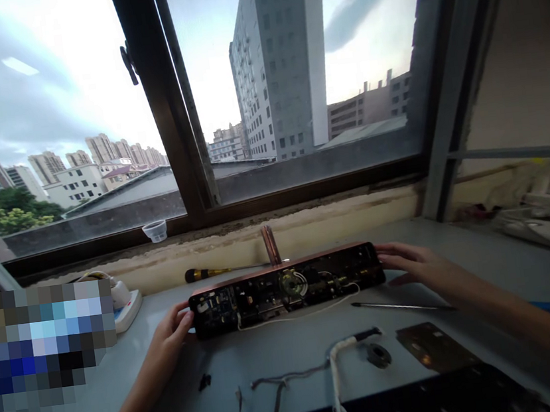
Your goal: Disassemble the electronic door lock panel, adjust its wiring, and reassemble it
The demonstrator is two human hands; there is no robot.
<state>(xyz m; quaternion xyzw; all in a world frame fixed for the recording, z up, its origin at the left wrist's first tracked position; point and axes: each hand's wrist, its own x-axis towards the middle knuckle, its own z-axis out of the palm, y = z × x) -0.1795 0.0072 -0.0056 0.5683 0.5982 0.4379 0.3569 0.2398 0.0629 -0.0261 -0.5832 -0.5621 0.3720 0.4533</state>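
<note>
A long bar-shaped electronic device (266,298) stands on the table on its long edge, its open side towards me. Circuit boards, a round part near its middle and a thin white wire show inside. My left hand (175,325) grips its left end between thumb and fingers. At the opposite end, the fingers of my right hand (406,260) press against the right edge and partly go behind it. Below the device lie a metal rod-like tool (402,306), a white-wrapped cable (336,375), a small dark ring (378,355) and a brownish plate (435,345).
A long black panel (429,401) covers the table's near edge. Behind the device lies a screwdriver (213,272) beside a copper-coloured post (271,246). A white power strip (130,310) sits at left, and a clear plastic cup (156,230) on the window sill.
</note>
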